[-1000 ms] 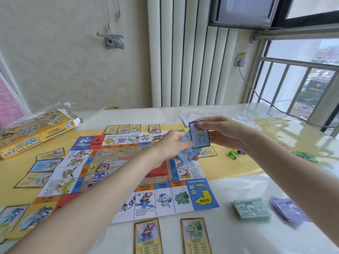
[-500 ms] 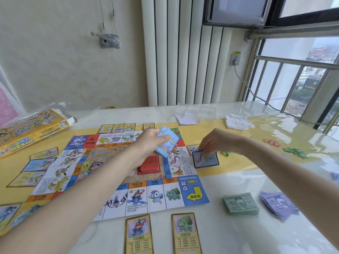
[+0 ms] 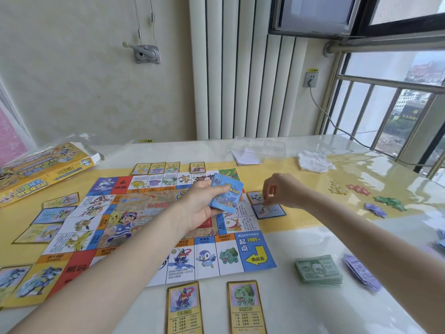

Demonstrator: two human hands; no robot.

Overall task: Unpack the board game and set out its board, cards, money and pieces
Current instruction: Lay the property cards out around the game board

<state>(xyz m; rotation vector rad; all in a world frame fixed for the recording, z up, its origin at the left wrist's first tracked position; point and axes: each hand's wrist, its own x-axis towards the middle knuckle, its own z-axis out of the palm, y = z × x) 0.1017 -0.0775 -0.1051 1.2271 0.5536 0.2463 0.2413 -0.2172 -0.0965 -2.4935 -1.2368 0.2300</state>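
Left hand: the left hand (image 3: 202, 208) is gripping a blue-backed card deck (image 3: 226, 196) above the colourful paper game board (image 3: 149, 225).
Right hand: the right hand (image 3: 281, 191) is pinching the far-left corner of a blue-bordered card (image 3: 269, 211) lying just right of the board.
Box: the yellow cardboard game box (image 3: 41, 169) is lying far left, its end flap open, contents hidden.

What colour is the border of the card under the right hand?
Dark blue, seen in the head view: the card lies beside the board.

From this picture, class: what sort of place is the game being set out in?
Probably a home room or enclosed balcony: a table pushed against a barred window, a white radiator, and a wall socket.
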